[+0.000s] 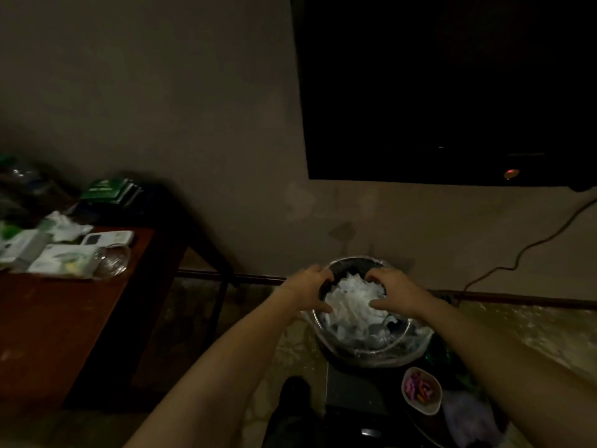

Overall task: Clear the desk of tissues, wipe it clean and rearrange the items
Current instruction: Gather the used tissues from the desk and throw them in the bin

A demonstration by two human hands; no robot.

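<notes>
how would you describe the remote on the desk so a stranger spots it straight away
Look at the reddish-brown desk on the left, by the wall. Near its right edge, beside a crumpled tissue, lies the remote. It is the only flat white bar, with a dark screen at one end.

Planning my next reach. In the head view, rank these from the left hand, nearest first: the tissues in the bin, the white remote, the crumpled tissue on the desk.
1. Tissues in the bin: just beside the left hand.
2. White remote: at the desk's right edge.
3. Crumpled tissue: farther left on the desk.
</notes>
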